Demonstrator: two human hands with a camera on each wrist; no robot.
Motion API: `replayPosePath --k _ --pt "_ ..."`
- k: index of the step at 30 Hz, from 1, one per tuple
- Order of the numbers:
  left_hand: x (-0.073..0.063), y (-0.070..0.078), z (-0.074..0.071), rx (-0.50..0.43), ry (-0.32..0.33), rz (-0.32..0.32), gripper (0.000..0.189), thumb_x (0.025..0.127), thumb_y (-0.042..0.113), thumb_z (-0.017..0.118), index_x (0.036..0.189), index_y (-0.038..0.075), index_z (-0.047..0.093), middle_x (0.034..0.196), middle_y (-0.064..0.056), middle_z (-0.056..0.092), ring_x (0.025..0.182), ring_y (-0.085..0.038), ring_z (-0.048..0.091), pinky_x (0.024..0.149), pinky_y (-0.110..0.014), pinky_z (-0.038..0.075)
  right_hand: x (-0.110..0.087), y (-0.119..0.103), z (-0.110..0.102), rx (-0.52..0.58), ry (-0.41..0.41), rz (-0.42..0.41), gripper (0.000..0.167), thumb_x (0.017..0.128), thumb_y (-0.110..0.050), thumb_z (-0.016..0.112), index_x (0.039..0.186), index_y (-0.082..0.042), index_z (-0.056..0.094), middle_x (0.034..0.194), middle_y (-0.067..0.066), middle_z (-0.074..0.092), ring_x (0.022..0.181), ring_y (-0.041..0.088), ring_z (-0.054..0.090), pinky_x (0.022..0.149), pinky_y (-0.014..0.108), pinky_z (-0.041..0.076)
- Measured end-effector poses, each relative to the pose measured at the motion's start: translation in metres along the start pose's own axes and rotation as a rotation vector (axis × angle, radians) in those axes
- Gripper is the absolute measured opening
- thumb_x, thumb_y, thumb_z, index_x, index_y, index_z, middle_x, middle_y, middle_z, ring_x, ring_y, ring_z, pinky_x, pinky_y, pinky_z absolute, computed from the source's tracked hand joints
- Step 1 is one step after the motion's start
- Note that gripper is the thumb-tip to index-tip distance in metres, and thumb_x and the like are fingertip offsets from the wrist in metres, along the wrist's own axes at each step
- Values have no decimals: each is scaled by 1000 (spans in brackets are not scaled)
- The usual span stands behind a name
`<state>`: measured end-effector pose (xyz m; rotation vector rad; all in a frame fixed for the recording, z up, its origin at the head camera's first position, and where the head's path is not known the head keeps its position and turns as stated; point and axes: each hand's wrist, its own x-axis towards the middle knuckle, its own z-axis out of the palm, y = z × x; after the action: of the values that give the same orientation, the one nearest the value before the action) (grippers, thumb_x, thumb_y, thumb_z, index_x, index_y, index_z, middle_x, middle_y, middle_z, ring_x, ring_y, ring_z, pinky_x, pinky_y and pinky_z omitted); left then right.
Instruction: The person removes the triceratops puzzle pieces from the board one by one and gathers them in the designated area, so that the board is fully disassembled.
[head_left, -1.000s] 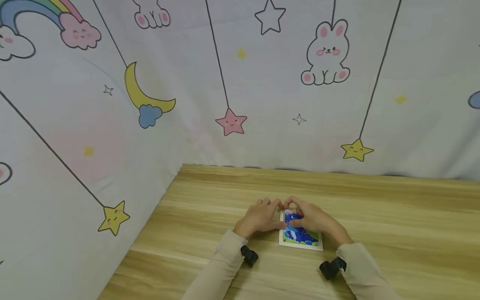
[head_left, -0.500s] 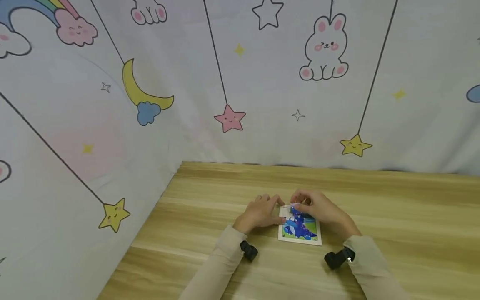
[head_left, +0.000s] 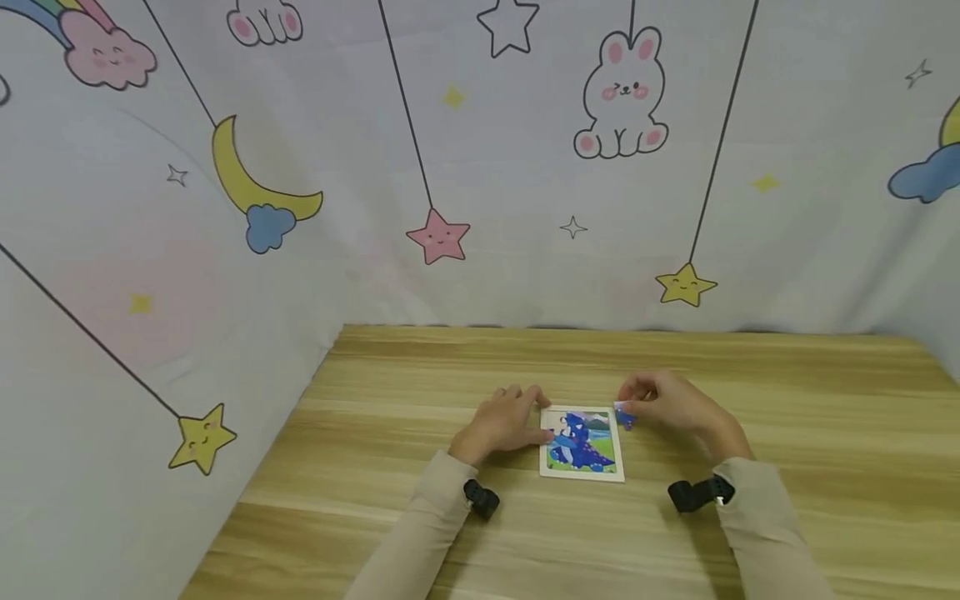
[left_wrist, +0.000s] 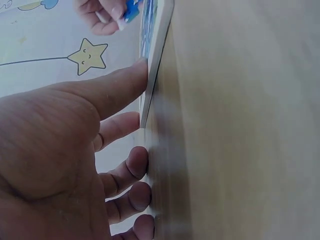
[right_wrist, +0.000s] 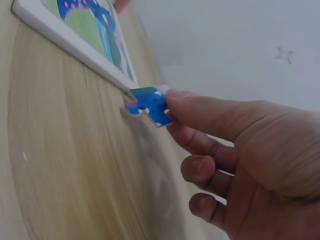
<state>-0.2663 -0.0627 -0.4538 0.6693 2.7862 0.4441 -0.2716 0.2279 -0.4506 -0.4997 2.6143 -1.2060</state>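
A square jigsaw puzzle (head_left: pixel 582 477) with a white border and a blue dinosaur picture lies on the table between the hands. Its upper left part shows a pale, bare patch. At its left side is my left hand (head_left: pixel 501 427), thumb on the border and index fingertip by the far left corner; in the left wrist view the other fingertips (left_wrist: pixel 137 196) rest near the tabletop. My right hand (head_left: pixel 686 412) pinches a blue puzzle piece (right_wrist: pixel 152 106) between thumb and index finger, just right of the puzzle's far right corner. Its remaining fingers are loosely curled.
The wood-grain table (head_left: pixel 420 367) meets a white cloth backdrop (head_left: pixel 517 292) printed with stars, a moon and rabbits behind and to the left. A black wrist camera (head_left: pixel 482 498) sits on the left wrist, another camera (head_left: pixel 693 493) on the right.
My right hand has moved right, away from the puzzle, carrying the blue piece off its upper part. The left hand has stayed at the left border. The head view has shifted slightly.
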Motion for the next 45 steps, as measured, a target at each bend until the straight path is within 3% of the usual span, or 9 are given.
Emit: replayPosePath --k 7,17,26,33,45 --pt "0 -7 -2 -32 1 -3 50 91 44 73 131 21 56 124 -9 57 113 -27 52 93 -43 45 -8 9 -7 30 -30 9 10 94 -13 71 97 -4 69 88 3 67 82 19 56 73 31 47" --pt "-1 -11 -5 -58 -10 -9 48 91 42 73 130 21 56 122 -9 57 110 -27 52 90 -44 45 -8 19 -11 -27 -33 17 4 93 -8 71 93 -5 70 89 2 66 84 19 54 75 33 46" --pt "0 -11 -5 -45 0 -1 48 91 43 73 130 21 56 119 -9 58 108 -27 53 89 -43 46 -6 5 -9 -61 -18 5 9 93 -9 70 99 -2 69 85 2 63 79 18 55 69 30 48" --pt "2 -10 -3 -51 2 -1 48 90 43 73 129 22 57 119 -9 58 108 -27 53 88 -43 45 4 -16 7 -72 -58 -45 15 95 -9 67 110 -6 69 82 3 58 68 18 51 57 30 44" --pt "6 -5 -3 -20 -14 -13 46 90 45 73 127 23 56 116 -7 58 105 -25 54 85 -43 46 21 -39 48 -112 -175 -152 32 95 -13 70 125 -7 66 74 -2 52 67 13 48 62 26 38"
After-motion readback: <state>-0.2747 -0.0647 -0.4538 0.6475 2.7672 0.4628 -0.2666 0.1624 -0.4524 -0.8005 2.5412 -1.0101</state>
